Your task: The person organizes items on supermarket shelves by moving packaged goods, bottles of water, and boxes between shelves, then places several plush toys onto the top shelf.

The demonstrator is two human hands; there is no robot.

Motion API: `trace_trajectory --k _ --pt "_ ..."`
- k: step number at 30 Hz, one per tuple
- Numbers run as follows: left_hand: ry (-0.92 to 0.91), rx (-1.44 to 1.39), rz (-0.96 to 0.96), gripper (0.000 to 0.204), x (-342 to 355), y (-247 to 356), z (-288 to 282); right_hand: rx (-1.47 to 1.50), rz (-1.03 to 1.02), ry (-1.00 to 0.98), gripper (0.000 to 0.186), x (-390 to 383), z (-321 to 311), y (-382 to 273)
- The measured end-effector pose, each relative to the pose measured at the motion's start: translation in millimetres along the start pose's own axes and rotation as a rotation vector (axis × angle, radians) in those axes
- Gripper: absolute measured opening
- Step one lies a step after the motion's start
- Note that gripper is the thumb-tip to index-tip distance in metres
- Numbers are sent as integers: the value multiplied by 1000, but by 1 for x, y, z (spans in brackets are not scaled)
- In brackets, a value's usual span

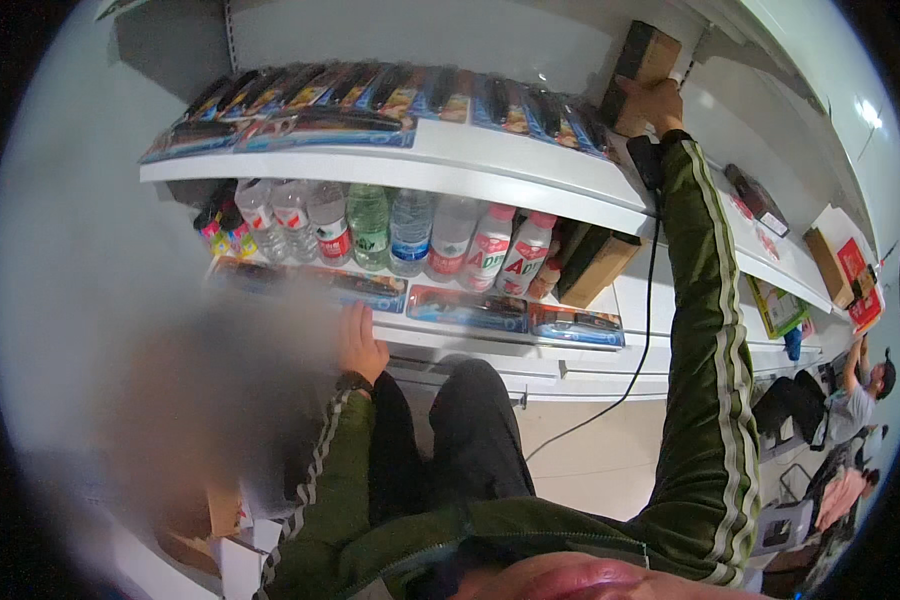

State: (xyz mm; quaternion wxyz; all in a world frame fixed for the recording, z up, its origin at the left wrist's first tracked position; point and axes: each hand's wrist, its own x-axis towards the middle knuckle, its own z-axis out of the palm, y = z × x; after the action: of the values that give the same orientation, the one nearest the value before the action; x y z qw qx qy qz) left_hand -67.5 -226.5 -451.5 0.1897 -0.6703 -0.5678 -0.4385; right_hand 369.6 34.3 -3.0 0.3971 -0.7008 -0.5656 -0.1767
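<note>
At the right end of the upper shelf, my right hand grips a brown cardboard box that stands on end, thumb across its face. A black device is at that wrist, with a cable hanging from it. My left hand rests at the front edge of the lower shelf, fingers extended and holding nothing. Just beyond its fingertips lies a flat blue package with a dark, long item inside. More such packages lie in a row along the upper shelf.
Bottles stand on the lower shelf, among them a green one and a white one with a pink cap. A carton stands to their right. Another shelf continues rightward. People are far right. A blur covers the lower left.
</note>
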Motion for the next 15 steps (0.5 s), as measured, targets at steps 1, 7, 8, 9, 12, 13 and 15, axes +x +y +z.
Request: trace_trajectory --k 1,7,8,9,12,13,15 --pt "2 16 -1 67 -1 -1 1 2 15 4 82 -1 -2 -2" --pt "-4 40 -20 75 1 -5 -1 360 -169 -437 85 -24 -11 9" --pt "-13 39 -7 75 2 -5 0 363 -154 -435 85 -23 -10 13" --pt "-42 53 -19 76 2 -3 -1 200 -168 -526 81 -17 -11 20" --pt "-79 54 -17 78 4 -1 -1 104 -141 -603 71 -8 0 38" --pt "-75 38 -15 79 4 -1 0 39 -257 -546 67 -4 3 44" --pt "-86 49 -22 78 0 -1 -1 -98 -445 -539 62 -1 12 33"
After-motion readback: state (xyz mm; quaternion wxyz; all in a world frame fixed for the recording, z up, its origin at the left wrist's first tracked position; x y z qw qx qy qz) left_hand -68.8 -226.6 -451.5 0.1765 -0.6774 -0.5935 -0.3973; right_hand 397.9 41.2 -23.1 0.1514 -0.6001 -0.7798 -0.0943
